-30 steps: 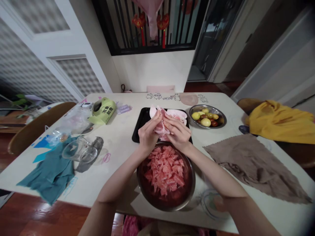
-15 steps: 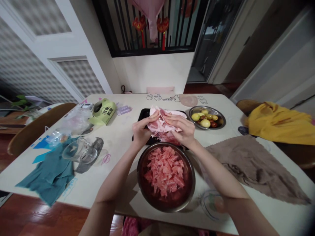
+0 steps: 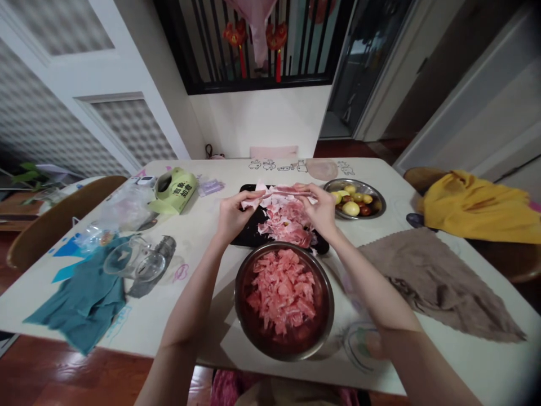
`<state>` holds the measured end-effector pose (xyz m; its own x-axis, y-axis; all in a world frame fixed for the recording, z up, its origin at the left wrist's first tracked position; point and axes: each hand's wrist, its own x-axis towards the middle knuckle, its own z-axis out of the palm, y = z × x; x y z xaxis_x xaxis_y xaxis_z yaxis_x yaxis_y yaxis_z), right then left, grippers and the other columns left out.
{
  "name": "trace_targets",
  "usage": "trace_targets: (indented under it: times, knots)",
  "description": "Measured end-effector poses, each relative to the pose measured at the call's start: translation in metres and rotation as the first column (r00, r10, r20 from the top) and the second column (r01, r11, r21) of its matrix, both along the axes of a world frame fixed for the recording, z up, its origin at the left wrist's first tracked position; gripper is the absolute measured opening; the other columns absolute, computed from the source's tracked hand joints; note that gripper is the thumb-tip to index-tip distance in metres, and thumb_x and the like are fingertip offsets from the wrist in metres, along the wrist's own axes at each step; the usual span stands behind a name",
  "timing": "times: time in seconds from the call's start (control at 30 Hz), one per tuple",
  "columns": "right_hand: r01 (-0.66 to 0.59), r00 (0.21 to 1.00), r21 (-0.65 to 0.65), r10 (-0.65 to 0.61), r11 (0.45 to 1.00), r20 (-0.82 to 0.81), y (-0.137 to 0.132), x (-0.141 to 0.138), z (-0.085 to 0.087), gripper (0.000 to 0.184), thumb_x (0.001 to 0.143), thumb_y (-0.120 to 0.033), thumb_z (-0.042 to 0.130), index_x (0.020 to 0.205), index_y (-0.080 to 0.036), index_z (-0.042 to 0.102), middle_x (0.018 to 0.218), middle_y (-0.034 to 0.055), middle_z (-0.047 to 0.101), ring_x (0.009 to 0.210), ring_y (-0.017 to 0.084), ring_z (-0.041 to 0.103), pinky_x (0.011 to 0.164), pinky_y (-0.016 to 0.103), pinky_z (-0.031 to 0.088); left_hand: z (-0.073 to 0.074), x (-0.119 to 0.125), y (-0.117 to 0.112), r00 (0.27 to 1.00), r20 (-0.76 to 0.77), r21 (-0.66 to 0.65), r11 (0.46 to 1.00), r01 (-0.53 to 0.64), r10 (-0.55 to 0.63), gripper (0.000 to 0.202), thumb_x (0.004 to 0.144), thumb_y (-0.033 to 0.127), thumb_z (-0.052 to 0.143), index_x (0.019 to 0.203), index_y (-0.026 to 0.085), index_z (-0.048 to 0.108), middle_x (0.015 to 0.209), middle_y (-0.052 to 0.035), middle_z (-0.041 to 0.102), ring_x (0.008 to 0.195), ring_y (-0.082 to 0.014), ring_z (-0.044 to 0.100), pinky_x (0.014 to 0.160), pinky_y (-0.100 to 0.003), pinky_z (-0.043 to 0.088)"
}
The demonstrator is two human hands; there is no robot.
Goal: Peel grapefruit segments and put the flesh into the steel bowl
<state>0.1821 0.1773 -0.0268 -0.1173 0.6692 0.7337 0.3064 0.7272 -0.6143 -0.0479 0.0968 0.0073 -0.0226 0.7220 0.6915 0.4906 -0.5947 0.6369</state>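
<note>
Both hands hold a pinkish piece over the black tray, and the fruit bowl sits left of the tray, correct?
Not quite: the head view shows the fruit bowl right of the black tray. The left hand and right hand do hold a pinkish piece over the tray.

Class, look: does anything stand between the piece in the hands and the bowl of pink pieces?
The black tray and the scraps on it lie between the held piece and the metal bowl; nothing else visible does.
</note>
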Motion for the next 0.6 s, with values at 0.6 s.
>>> trace_targets:
  times: [0.6]
  knots:
    - [-0.285,0.815,-0.144,0.319,0.948,0.483,-0.014,-0.036,-0.039,0.019,0.081,-0.012,0.075,0.093,-0.026,0.082,0.1,0.0048,0.079,0.092,0.019,0.074,0.086,0.032,0.056,0.004,-0.008,0.001,0.982,-0.127,0.035,0.99,-0.137,0.141,0.007,0.089,0.022,0.072,0.095,0.02,0.072,0.092,-0.0054,0.073,0.085,-0.0187,0.068,0.076,-0.029,0.053]
